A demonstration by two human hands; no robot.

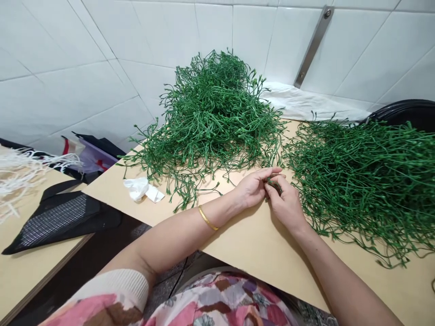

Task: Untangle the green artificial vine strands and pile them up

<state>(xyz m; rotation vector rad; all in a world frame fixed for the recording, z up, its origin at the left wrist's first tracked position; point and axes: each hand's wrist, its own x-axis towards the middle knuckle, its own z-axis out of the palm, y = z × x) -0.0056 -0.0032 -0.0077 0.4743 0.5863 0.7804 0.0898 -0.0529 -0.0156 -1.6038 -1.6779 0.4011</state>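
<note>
My left hand (253, 186) and my right hand (286, 199) meet over the table, their fingertips together. Between the closed fingers shows a small bit of a thin green stem (269, 182); most of it is hidden by the fingers. Just beyond my hands rises a tall heap of thin green stems (217, 108) with small forked tips. To the right of my right hand spreads a second pile of green stems (360, 181), lying mostly lengthwise. A few loose stems (186, 188) lie left of my left hand.
A crumpled white tissue (141, 188) lies on the light wooden table (244, 240). At left, another table holds white strands (30, 170) and a black mesh bag (57, 217). Behind are a tiled wall (210, 27), a metal bracket (314, 47) and a black rounded object (408, 113).
</note>
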